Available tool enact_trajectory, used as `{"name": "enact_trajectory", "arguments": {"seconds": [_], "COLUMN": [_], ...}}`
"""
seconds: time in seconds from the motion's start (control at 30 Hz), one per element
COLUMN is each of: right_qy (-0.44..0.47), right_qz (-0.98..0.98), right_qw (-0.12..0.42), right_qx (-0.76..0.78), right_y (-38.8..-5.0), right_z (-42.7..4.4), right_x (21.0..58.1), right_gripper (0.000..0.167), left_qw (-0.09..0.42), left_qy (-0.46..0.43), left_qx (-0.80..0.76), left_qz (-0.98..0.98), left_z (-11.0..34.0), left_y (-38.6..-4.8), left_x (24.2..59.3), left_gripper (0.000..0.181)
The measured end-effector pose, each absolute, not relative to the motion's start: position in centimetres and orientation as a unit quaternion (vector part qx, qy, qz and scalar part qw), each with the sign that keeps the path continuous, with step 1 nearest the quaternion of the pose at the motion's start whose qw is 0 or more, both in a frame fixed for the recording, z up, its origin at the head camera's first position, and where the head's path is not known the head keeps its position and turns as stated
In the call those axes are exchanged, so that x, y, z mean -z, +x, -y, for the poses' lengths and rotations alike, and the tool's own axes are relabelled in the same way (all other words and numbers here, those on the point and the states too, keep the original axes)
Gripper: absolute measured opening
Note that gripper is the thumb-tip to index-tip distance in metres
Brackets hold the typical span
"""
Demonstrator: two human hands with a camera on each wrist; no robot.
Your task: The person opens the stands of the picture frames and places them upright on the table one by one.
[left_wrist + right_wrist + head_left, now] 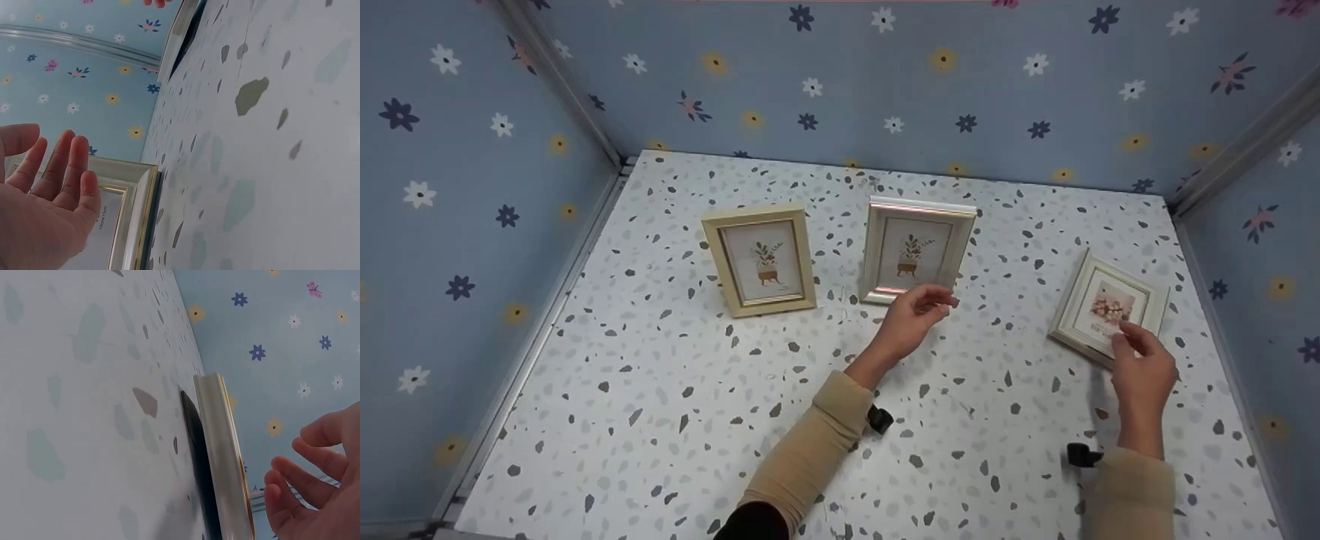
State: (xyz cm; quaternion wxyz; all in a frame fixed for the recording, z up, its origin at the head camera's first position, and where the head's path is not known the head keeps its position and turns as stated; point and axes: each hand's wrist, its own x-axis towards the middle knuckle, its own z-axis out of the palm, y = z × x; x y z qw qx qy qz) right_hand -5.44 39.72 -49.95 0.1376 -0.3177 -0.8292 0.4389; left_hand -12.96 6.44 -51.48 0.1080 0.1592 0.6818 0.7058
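Note:
My left hand (pixel 911 319) is in front of the silver-toned picture frame (pixel 919 247) with a potted-plant print, which stands upright. In the left wrist view, the left hand's fingers (pixel 76 163) are loosely bent and hold nothing; the frame's pale border (pixel 135 211) is behind them. Over the lower edge of a cream picture frame (pixel 1110 304) with a pinkish flower print hovers my right hand (pixel 1144 371). That hand (pixel 315 484) appears apart from the frame's edge (pixel 219 450) in the right wrist view, its fingers loosely curled round nothing. The cream frame sits turned, with a dark part beneath.
A pale gold picture frame (pixel 761 259) with a similar plant print stands left of the silver-toned one. The speckled white tabletop (pixel 660 390) is bounded by blue floral walls (pixel 847 90) at the back and both sides. Black wrist-camera pieces (pixel 879 418) show beside the sleeves.

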Motion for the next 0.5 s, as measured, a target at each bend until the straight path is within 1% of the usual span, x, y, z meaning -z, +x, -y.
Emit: {"name": "enact_trajectory", "arguments": {"seconds": [0.3, 0.5], "right_qy": [-0.377, -0.404], "right_qz": [0.819, 0.797], "right_qw": [0.120, 0.088], "right_qx": [-0.416, -0.441], "right_y": [-5.8, -6.4], "right_z": [-43.5, -45.0], "right_x": [50.5, 51.4], "right_gripper": [0.048, 0.054], "left_qw": [0.136, 0.149], "left_qy": [0.173, 0.164], "left_qx": [-0.692, -0.695], "left_qz": [-0.688, -0.684], "left_z": [-8.3, -8.9], "left_y": [-12.2, -11.8], "left_x": [51.7, 52.2], "left_gripper": [0.025, 0.028]}}
